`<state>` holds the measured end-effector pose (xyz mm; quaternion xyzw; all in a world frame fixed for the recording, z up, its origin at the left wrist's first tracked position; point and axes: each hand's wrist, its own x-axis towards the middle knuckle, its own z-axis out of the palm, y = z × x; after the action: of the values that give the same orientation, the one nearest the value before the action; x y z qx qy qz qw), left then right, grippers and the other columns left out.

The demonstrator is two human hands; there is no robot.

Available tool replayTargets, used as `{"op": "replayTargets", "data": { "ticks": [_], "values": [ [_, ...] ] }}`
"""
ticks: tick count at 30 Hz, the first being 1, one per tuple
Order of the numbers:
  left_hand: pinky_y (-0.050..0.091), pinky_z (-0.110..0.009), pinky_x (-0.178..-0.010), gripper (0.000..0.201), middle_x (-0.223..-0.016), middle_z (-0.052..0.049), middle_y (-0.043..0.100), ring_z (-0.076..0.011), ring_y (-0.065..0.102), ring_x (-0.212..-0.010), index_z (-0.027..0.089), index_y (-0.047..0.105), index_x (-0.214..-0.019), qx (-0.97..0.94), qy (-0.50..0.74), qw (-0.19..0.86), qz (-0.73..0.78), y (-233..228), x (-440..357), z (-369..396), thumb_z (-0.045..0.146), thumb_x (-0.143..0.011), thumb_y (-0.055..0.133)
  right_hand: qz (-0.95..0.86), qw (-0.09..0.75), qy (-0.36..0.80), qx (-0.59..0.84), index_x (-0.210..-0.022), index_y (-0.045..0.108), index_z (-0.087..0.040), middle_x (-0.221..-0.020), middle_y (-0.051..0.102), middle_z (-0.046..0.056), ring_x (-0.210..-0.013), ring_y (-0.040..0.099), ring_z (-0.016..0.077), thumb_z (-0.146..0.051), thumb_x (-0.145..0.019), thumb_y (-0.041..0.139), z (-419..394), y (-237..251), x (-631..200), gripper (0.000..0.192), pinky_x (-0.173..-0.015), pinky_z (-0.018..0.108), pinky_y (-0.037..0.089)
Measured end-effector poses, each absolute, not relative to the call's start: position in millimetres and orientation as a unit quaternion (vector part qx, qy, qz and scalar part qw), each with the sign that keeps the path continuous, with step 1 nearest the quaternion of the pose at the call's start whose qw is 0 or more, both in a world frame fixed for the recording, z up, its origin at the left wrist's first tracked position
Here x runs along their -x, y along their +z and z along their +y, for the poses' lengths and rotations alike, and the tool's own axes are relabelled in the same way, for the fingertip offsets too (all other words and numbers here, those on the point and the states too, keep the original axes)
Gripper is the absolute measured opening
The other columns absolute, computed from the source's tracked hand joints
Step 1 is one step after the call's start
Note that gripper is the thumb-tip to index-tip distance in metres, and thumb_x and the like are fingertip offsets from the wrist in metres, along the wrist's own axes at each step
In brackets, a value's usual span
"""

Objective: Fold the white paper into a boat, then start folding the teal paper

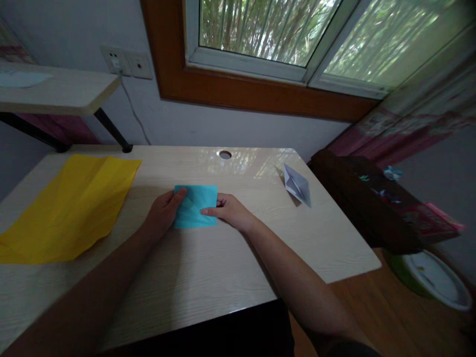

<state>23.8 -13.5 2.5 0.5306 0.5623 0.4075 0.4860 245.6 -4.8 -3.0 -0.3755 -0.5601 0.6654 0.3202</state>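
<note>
A small blue sheet of paper [194, 201], close to square, is held up just over the desk between my two hands. My left hand [165, 208] pinches its left edge, thumb lying on the front near the top corner. On the other side my right hand [232, 210] grips the right edge, its thumb pressed flat across the paper's face. Faint creases show on the sheet. The fingers behind the paper are hidden.
A large yellow sheet [82, 208] lies on the desk [215, 263] at left. Folded white paper [296, 184] stands at right, near the desk's edge. A raised shelf [55, 91] on black legs occupies the back left. Beyond the right edge are a dark wooden cabinet [357, 203] and a basin [435, 277].
</note>
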Motion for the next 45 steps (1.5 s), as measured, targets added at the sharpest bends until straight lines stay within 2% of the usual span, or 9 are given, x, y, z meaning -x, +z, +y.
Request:
{"op": "replayTargets", "data": {
  "ticks": [4, 10, 13, 17, 24, 29, 34, 45],
  "values": [
    [0.04, -0.025, -0.052, 0.056, -0.066, -0.002, 0.061, -0.0166, 0.054, -0.059, 0.017, 0.063, -0.079, -0.528, 0.419, 0.478, 0.564, 1, -24, -12, 0.073, -0.082, 0.059, -0.545, 0.326, 0.681, 0.364, -0.1, 0.071, -0.021, -0.099, 0.075, 0.003, -0.083, 0.067, 0.0166, -0.039, -0.071, 0.085, -4, -3, -245, 0.038, -0.084, 0.034, 0.056],
    [0.032, -0.024, -0.049, 0.056, -0.059, 0.001, 0.05, -0.014, 0.045, -0.055, 0.018, 0.056, -0.068, -0.576, 0.412, 0.376, 0.598, 6, -25, -14, 0.07, -0.088, 0.053, -0.567, 0.328, 0.669, 0.352, -0.114, 0.066, -0.021, -0.105, 0.073, 0.003, -0.088, 0.067, 0.0179, -0.033, -0.066, 0.089, -5, -1, -242, 0.054, -0.083, 0.034, 0.058],
    [0.031, -0.024, -0.048, 0.056, -0.057, 0.002, 0.047, -0.0135, 0.042, -0.055, 0.018, 0.055, -0.066, -0.577, 0.418, 0.366, 0.598, 8, -26, -14, 0.07, -0.088, 0.052, -0.563, 0.327, 0.669, 0.358, -0.11, 0.066, -0.02, -0.098, 0.073, 0.002, -0.081, 0.067, 0.0155, -0.029, -0.066, 0.088, -5, -1, -241, 0.05, -0.077, 0.031, 0.058],
    [0.034, -0.024, -0.049, 0.057, -0.06, 0.001, 0.053, -0.0143, 0.046, -0.056, 0.018, 0.059, -0.069, -0.558, 0.433, 0.386, 0.594, 5, -25, -12, 0.072, -0.085, 0.055, -0.562, 0.323, 0.663, 0.373, -0.097, 0.066, -0.017, -0.087, 0.072, 0.001, -0.072, 0.067, 0.0137, -0.03, -0.07, 0.085, -2, -4, -242, 0.036, -0.069, 0.028, 0.057],
    [0.041, -0.024, -0.052, 0.054, -0.066, -0.001, 0.062, -0.0153, 0.054, -0.059, 0.016, 0.065, -0.077, -0.502, 0.484, 0.424, 0.578, -4, -21, -7, 0.069, -0.084, 0.06, -0.544, 0.329, 0.681, 0.363, -0.092, 0.064, -0.017, -0.081, 0.075, 0.004, -0.074, 0.072, 0.0153, -0.041, -0.078, 0.081, 0, -11, -244, 0.032, -0.069, 0.028, 0.057],
    [0.043, -0.024, -0.053, 0.043, -0.063, -0.001, 0.062, -0.0156, 0.056, -0.058, 0.016, 0.067, -0.074, -0.457, 0.526, 0.449, 0.559, -8, -21, -2, 0.059, -0.082, 0.067, -0.535, 0.335, 0.68, 0.373, -0.091, 0.066, -0.016, -0.081, 0.076, 0.006, -0.071, 0.072, 0.0148, -0.047, -0.08, 0.08, -1, -11, -244, 0.035, -0.069, 0.028, 0.057],
    [0.049, -0.024, -0.057, 0.033, -0.071, 0.0, 0.067, -0.0157, 0.06, -0.063, 0.017, 0.07, -0.08, -0.413, 0.552, 0.501, 0.524, -7, -23, 1, 0.051, -0.08, 0.07, -0.518, 0.365, 0.675, 0.377, -0.087, 0.067, -0.016, -0.082, 0.077, 0.008, -0.069, 0.072, 0.0144, -0.052, -0.084, 0.074, 0, -10, -245, 0.037, -0.065, 0.026, 0.055],
    [0.049, -0.023, -0.058, 0.024, -0.067, 0.002, 0.063, -0.0133, 0.057, -0.06, 0.019, 0.064, -0.074, -0.36, 0.584, 0.546, 0.48, 2, -27, 1, 0.041, -0.081, 0.071, -0.502, 0.397, 0.676, 0.365, -0.085, 0.066, -0.016, -0.077, 0.076, 0.007, -0.065, 0.07, 0.0138, -0.057, -0.086, 0.069, 2, -14, -246, 0.042, -0.063, 0.026, 0.054]
  ]
}}
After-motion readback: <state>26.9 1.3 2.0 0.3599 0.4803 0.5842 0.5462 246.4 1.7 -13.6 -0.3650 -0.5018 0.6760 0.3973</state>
